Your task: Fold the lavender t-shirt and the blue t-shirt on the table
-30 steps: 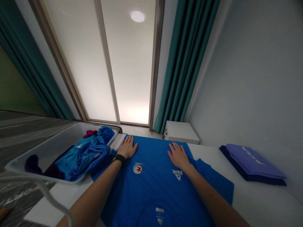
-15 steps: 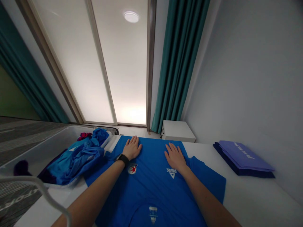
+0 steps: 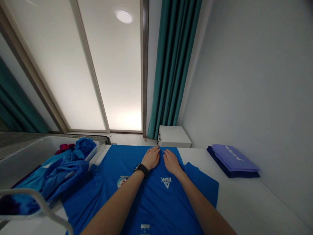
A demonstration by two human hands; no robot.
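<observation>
A blue T-shirt (image 3: 144, 199) lies spread on the white table, its neck toward me and a white PEAK logo upside down on its chest. My left hand (image 3: 151, 158), with a black watch (image 3: 142, 169) on its wrist, rests palm down on the shirt close to its far edge. Beside it, a small gap away, my right hand (image 3: 172, 162) lies on the same cloth with its fingers stretched forward. Both hands look open and hold nothing. My left forearm partly covers the round badge (image 3: 121, 181).
On the left, a white plastic bin (image 3: 26, 147) holds crumpled blue and red clothes (image 3: 66, 169). Folded purple and navy garments (image 3: 233, 160) are stacked on the table (image 3: 249, 202) at right. A white cabinet (image 3: 174, 136) stands beyond. A pale curved tube (image 3: 40, 200) crosses the lower left.
My left hand has slid right across the shirt until it is close to my right hand. The view has turned somewhat to the right.
</observation>
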